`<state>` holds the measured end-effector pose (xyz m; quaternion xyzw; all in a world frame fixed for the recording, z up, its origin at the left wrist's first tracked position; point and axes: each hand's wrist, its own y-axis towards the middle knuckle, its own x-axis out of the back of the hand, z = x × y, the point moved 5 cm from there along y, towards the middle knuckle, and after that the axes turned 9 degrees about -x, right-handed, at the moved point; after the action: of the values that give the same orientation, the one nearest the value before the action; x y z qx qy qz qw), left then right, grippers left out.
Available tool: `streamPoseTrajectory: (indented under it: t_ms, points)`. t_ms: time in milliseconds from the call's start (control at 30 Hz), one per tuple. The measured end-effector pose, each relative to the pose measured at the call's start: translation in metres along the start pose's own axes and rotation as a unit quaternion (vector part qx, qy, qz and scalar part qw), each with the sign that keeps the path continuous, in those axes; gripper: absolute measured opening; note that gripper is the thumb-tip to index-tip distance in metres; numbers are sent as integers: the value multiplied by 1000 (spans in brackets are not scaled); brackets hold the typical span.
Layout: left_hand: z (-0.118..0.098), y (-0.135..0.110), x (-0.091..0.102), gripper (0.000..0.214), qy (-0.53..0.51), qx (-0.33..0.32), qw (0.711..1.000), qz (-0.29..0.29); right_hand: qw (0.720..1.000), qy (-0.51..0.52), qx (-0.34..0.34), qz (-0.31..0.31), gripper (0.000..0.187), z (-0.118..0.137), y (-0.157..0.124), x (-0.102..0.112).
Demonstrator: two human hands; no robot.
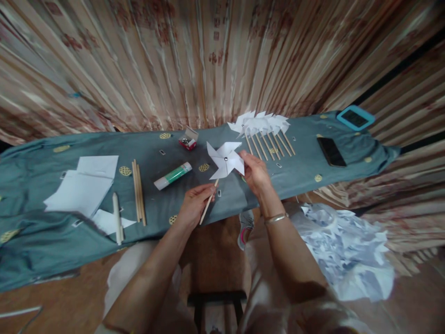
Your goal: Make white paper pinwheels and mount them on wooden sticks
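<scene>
A white paper pinwheel [225, 160] with a silvery pin at its centre is held above the near edge of the cloth-covered table. My left hand [196, 202] is closed round its thin wooden stick [207, 208], whose lower end points down toward me. On the other side, my right hand [256, 172] pinches the tip of one paper blade. Close to my left hand lies a glue stick [173, 176] with a green label. Beyond it stands a small open red-and-white box [188, 139] with shiny pins inside.
Several finished pinwheels [266, 125] lie in a row at the back. To the left are white paper sheets [83, 185], wooden sticks [139, 192] and a white pen-like tool [117, 218]. A phone [331, 151] and blue-framed clock [355, 118] lie right. A bag of paper pinwheels [347, 250] sits below.
</scene>
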<state>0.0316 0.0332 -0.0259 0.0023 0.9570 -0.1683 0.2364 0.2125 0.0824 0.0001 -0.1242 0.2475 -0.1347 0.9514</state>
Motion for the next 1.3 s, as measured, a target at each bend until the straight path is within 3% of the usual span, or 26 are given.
streamPoseTrajectory:
  t_ms: [200, 500, 733, 1300]
  points:
    - [-4, -2, -4, 48, 16, 5, 1000, 3, 998, 10, -66, -2, 36, -2, -3, -2]
    - [-4, -3, -2, 48, 26, 2, 1000, -2, 994, 39, -96, -19, 31, -5, -9, -4]
    - [-5, -3, -2, 51, 40, 4, 999, -14, 994, 41, -97, 0, 27, -6, -10, -5]
    - [-6, -1, 2, 48, 37, -14, 999, -17, 996, 43, -80, 14, 36, -9, -12, -11]
